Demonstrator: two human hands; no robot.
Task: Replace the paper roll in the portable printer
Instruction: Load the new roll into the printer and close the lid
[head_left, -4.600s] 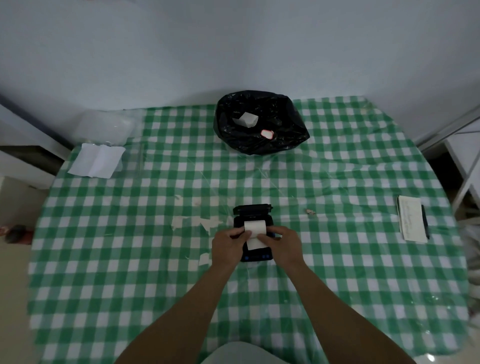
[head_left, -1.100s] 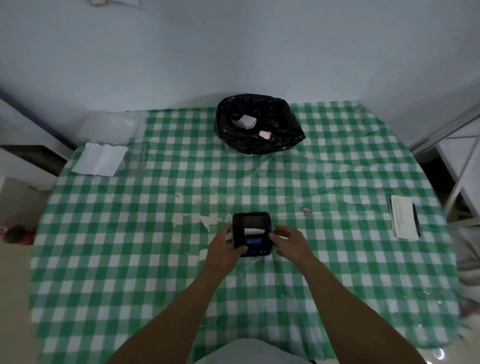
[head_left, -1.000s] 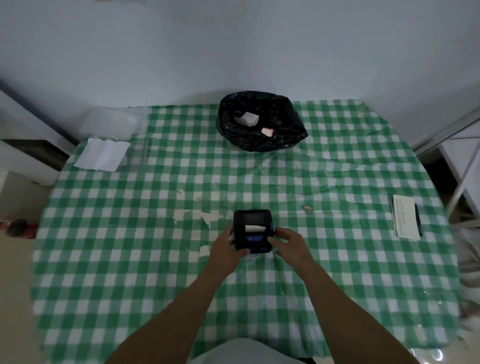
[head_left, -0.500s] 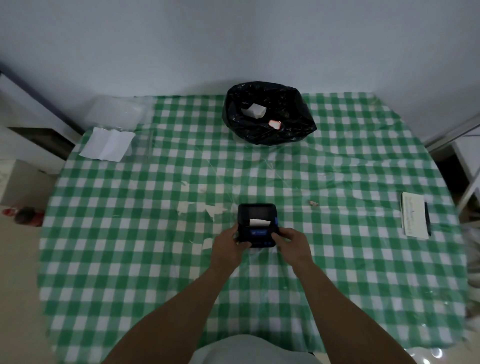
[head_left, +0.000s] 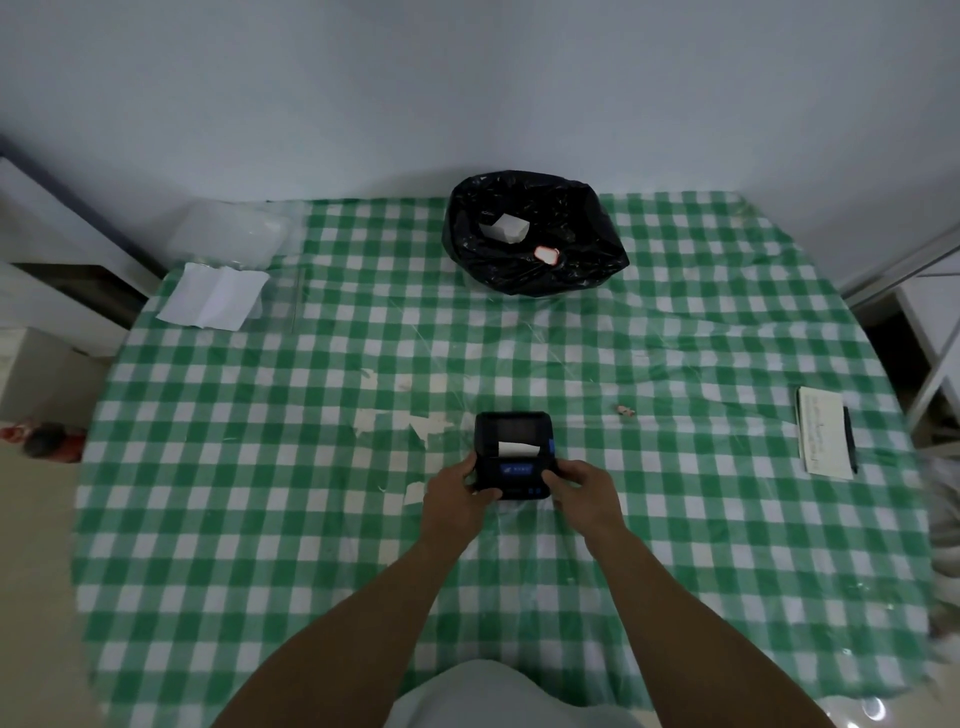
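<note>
The small black portable printer (head_left: 511, 434) lies flat on the green checked tablecloth (head_left: 311, 519), its lid shut. A short strip of white paper (head_left: 515, 448) sticks out of the slot above the blue panel. My left hand (head_left: 457, 499) grips the printer's near left corner, thumb on top. My right hand (head_left: 584, 491) grips its near right corner. The roll itself is hidden inside.
A black bin bag (head_left: 535, 234) with paper scraps stands at the far middle. A folded white sheet (head_left: 213, 296) and a clear plastic bag (head_left: 228, 239) lie far left. A notepad with a pen (head_left: 826, 439) lies at the right edge. Torn patches (head_left: 400, 423) mark the cloth left of the printer.
The printer's lid, open with the paper roll under my fingers earlier, is now shut. Both hands have closed in on the printer's near corners.
</note>
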